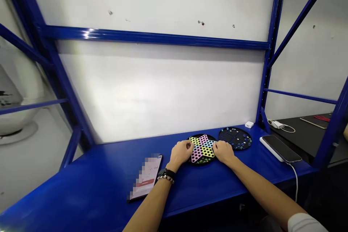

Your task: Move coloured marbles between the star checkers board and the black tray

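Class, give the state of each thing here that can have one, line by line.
Left hand: fingers curled on star board
Right hand: fingers curled on star board
Star board: over left tray
Left tray: partly covered
Right tray: uncovered, holding small pieces
Left phone: screen lit
Right phone: screen dark
White cable: hanging

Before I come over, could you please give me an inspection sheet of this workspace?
Surface: glossy blue benchtop.
Things in hand: star-shaped Chinese checkers panel over a round black tray; second round black tray beyond, small pieces around its edge.
Clutter: lit phone by the left forearm; dark-screened phone on a white block; small white adapter at the back.
Hands: left hand and right hand at opposite sides of the panel; exact grip unclear.
Cables: white cable hanging over the front edge.
Surroundings: blue metal frame, marked white wall.
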Available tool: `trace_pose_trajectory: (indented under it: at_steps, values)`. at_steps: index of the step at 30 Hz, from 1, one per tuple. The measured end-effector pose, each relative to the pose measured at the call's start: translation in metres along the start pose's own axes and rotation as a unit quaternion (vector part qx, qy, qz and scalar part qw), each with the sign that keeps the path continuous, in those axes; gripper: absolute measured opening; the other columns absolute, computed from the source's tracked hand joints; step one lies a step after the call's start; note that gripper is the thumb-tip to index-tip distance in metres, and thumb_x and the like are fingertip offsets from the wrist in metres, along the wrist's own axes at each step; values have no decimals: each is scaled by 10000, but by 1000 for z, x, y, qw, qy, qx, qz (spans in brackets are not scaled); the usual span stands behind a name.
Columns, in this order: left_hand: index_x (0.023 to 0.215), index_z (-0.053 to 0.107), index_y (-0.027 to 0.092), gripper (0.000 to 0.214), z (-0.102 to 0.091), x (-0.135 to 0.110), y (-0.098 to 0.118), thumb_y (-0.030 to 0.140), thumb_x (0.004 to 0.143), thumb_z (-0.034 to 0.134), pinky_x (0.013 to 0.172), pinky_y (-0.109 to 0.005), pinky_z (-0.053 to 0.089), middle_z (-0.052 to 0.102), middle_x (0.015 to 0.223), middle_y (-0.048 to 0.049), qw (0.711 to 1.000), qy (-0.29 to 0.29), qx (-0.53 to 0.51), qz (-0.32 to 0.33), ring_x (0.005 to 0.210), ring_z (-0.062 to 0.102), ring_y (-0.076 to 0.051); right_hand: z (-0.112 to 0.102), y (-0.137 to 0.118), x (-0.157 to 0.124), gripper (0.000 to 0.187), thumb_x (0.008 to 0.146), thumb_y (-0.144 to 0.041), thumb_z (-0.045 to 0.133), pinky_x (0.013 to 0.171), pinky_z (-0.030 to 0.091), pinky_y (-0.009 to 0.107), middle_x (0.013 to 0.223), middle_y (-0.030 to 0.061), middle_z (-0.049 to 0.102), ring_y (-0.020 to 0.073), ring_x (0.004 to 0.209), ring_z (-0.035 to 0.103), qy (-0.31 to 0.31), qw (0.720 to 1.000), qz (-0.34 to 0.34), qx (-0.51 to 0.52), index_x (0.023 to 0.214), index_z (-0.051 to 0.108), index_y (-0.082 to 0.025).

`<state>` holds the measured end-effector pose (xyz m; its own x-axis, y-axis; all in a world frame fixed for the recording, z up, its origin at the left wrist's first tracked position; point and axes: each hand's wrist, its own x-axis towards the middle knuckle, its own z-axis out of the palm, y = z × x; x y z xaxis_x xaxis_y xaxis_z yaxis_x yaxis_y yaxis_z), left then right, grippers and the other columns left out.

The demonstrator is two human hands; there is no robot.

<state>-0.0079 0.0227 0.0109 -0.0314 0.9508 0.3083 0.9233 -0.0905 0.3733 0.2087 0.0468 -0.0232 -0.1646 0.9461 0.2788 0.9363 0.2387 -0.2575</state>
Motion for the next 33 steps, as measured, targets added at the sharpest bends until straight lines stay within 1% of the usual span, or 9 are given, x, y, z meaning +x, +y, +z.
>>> trace_pose_trajectory:
  at_steps: [8, 13, 16, 19, 22, 25, 28, 30, 33]
  values:
    - [642, 585, 213, 334, 0, 1, -2, 373, 912, 472, 555, -255, 282, 666, 679, -12, 1000, 3, -7, 8, 631, 585, -157, 3, 2, 8, 467, 1036, -342, 280, 764, 445, 285, 1015, 99, 747, 219, 899, 694, -8, 1000, -8, -21, 994, 724, -204]
    - [644, 575, 208, 334, 0, 1, -1, 372, 915, 468, 558, -263, 281, 664, 679, -19, 1000, 5, -10, 11, 627, 577, -158, 0, 2, 6, 474, 1046, -377, 272, 777, 451, 288, 1000, 108, 750, 224, 898, 701, -8, 999, -15, -37, 1045, 715, -206]
    - [660, 588, 200, 331, 0, 1, -1, 376, 916, 472, 569, -267, 289, 677, 698, -35, 1000, 4, -13, 12, 642, 589, -167, -1, 0, 5, 502, 1047, -407, 262, 765, 451, 294, 973, 120, 751, 234, 875, 705, -3, 999, -14, -42, 1047, 723, -208]
    - [669, 598, 200, 335, 0, 1, -2, 387, 917, 471, 570, -266, 291, 683, 707, -38, 1000, 3, -12, 10, 651, 598, -173, -1, 2, 8, 512, 1047, -424, 271, 746, 439, 282, 940, 118, 751, 223, 848, 701, 4, 1000, -4, -19, 1008, 733, -207]
    - [664, 597, 210, 337, -1, 2, -2, 390, 918, 467, 566, -258, 291, 683, 702, -25, 1000, 2, -8, 5, 657, 601, -170, -7, 14, 16, 553, 1054, -431, 233, 709, 416, 271, 897, 107, 748, 211, 824, 692, 37, 998, 37, 30, 951, 728, -207]
    - [678, 610, 208, 336, 0, 2, -2, 386, 923, 464, 570, -258, 294, 691, 723, -30, 1000, 3, -10, 6, 668, 606, -171, -17, 39, 25, 590, 1059, -431, 183, 709, 403, 283, 920, 118, 741, 219, 847, 682, 89, 989, 98, 59, 949, 714, -200]
    - [704, 630, 205, 324, 0, 2, -2, 387, 922, 475, 581, -265, 305, 698, 747, -36, 1000, 4, -13, 7, 683, 608, -177, -24, 64, 29, 548, 1050, -444, 224, 737, 403, 303, 955, 138, 722, 236, 888, 664, 88, 984, 150, 51, 964, 700, -186]
    - [715, 640, 205, 318, 0, 2, -2, 387, 921, 481, 589, -269, 314, 696, 746, -38, 1000, 1, -11, 7, 689, 610, -180, -24, 72, 28, 461, 1034, -431, 305, 780, 402, 317, 985, 134, 703, 244, 943, 641, 68, 985, 156, 32, 956, 684, -182]
    - [710, 637, 201, 320, 0, 2, -1, 378, 925, 479, 594, -273, 315, 693, 746, -43, 1000, -1, -9, 9, 690, 610, -181, -21, 65, 25, 360, 1011, -404, 381, 850, 386, 337, 1055, 118, 661, 251, 1053, 579, 68, 990, 120, 14, 943, 658, -184]
